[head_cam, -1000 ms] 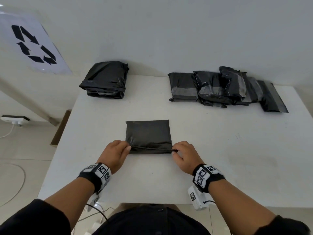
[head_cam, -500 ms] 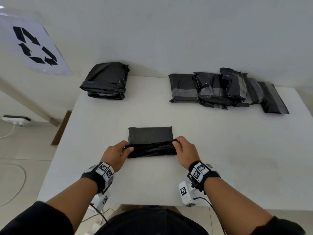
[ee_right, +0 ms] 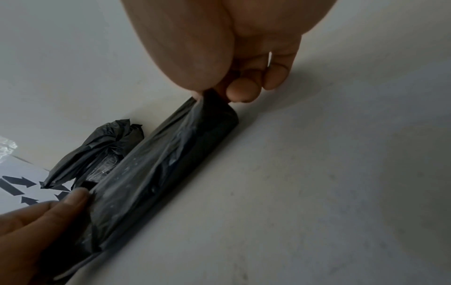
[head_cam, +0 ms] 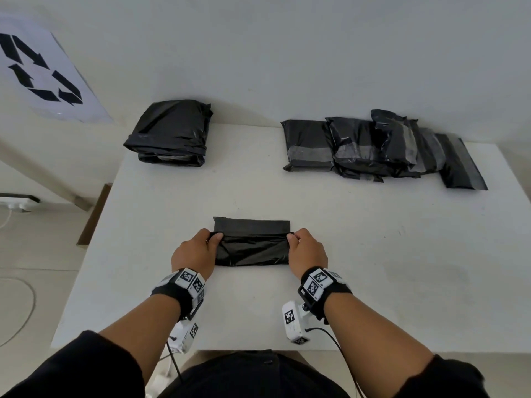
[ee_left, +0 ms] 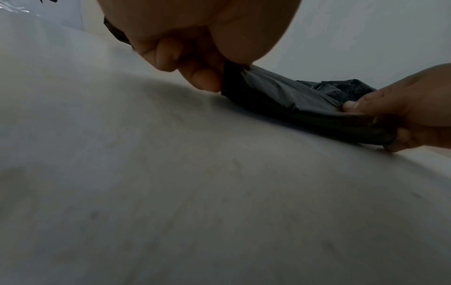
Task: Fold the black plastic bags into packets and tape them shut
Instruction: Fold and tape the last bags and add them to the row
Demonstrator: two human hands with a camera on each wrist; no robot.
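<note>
A black plastic bag (head_cam: 252, 246) lies flat on the white table (head_cam: 373, 268), its near half folded up and over toward the far edge. My left hand (head_cam: 201, 248) pinches the fold's left end, seen close in the left wrist view as the bag (ee_left: 288, 96) under thumb and fingers. My right hand (head_cam: 301, 248) pinches the right end; in the right wrist view the bag (ee_right: 165, 154) runs away from my fingertips (ee_right: 241, 92). A matte strip of the lower layer (head_cam: 251, 224) still shows beyond the fold.
A pile of loose black bags (head_cam: 172, 133) sits at the table's far left by the wall. Several taped packets (head_cam: 373, 147) lie in a row at the far right. A recycling sign (head_cam: 40, 73) hangs on the left wall.
Both hands have lifted the bag's near edge and carried it away from me, over the bag. The folded flap now covers most of the bag, which looks shorter front to back.
</note>
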